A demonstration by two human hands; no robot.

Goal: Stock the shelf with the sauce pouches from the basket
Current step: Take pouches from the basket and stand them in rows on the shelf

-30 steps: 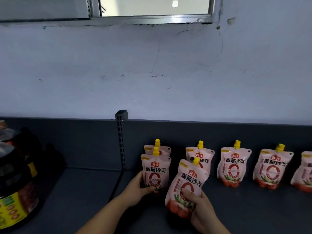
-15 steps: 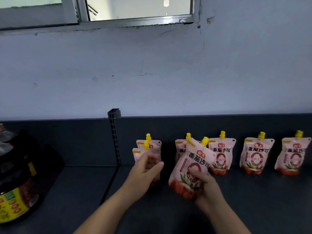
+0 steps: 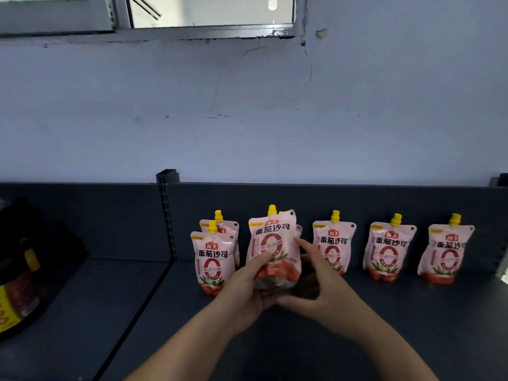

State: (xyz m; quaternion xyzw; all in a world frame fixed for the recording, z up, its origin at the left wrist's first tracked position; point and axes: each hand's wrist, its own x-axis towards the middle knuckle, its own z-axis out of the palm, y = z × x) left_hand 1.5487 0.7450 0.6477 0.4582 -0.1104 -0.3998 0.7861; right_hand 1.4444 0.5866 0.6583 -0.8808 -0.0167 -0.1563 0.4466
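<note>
A pink sauce pouch (image 3: 272, 243) with a yellow cap stands upright on the dark shelf (image 3: 412, 320), in front of another pouch that it mostly hides. My left hand (image 3: 244, 290) grips its lower left side. My right hand (image 3: 321, 281) holds its right side and base, fingers spread. Two pouches (image 3: 211, 259) stand one behind the other just to the left. Three more pouches (image 3: 332, 246) (image 3: 389, 250) (image 3: 446, 251) stand in a row along the back panel to the right. The basket is out of view.
A slotted upright post (image 3: 166, 213) divides the shelf bays. Dark bottles with yellow labels (image 3: 16, 273) stand in the left bay. A pale wall and a window frame (image 3: 203, 28) rise above the shelf back.
My left hand left the front left pouch and took hold of the pouch my right hand carried. That pouch moved left, turned upright, and now stands in front of the second row's pouch.
</note>
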